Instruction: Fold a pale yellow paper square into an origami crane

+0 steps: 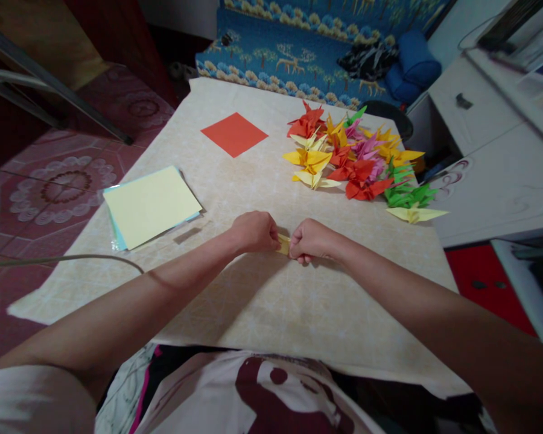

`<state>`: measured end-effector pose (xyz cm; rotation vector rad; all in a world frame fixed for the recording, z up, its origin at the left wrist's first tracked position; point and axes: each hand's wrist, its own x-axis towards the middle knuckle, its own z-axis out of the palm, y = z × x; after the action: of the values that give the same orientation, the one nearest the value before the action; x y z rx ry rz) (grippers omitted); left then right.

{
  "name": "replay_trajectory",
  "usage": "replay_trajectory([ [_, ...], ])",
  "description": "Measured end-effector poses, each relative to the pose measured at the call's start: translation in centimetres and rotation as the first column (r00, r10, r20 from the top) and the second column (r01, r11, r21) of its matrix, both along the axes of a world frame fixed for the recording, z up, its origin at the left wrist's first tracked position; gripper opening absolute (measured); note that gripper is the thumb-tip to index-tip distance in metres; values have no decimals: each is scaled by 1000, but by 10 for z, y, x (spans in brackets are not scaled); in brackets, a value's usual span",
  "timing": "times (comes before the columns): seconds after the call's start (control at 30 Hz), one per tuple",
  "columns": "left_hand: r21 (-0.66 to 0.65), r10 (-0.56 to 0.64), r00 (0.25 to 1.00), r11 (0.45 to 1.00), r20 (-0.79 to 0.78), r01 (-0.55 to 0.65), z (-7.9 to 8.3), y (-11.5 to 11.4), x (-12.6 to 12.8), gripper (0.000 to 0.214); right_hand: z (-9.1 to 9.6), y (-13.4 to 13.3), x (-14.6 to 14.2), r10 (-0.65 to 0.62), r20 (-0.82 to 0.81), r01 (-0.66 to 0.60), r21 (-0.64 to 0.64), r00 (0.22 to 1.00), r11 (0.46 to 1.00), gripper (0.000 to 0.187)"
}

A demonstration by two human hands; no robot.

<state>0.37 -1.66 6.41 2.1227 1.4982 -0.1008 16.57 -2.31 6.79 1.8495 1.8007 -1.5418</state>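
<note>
Between my two hands is a small folded piece of yellow paper [283,245], held just above or on the tablecloth; most of it is hidden by fingers. My left hand [256,232] pinches its left end, fingers curled. From the right, my right hand [314,240] is closed on the other end. Beyond my right hand stands a cluster of folded paper cranes [359,172] in red, yellow, pink, green and orange. A flat red-orange paper square [235,134] lies farther off, past my left hand.
A stack of pale yellow and blue paper [152,207] in a clear wrapper lies at the left of the table [253,301]. A cable [72,258] runs by my left forearm. White drawers [489,132] border the right side; a blue patterned seat [276,54] is behind.
</note>
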Motion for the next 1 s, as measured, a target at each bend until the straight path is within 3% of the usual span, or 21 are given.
replay_trajectory([
  [0.23, 7, -7, 1000, 1000, -6, 7, -2, 1, 0, 28, -3, -3, 13, -63, 16, 64, -29, 998, 998, 7],
  [0.63, 18, 7, 1000, 1000, 14, -7, -4, -1, -2, 28, -19, -15, 28, -119, -10, 120, 54, 993, 991, 5],
  [0.77, 36, -3, 1000, 999, 26, 2, -4, -2, -3, 26, -21, -14, 23, -70, 43, 61, 169, 997, 984, 5],
  [1.0, 37, -7, 996, 999, 93, 4, -5, -2, -5, 27, -17, -19, -4, -53, -42, 65, 340, 998, 938, 7],
])
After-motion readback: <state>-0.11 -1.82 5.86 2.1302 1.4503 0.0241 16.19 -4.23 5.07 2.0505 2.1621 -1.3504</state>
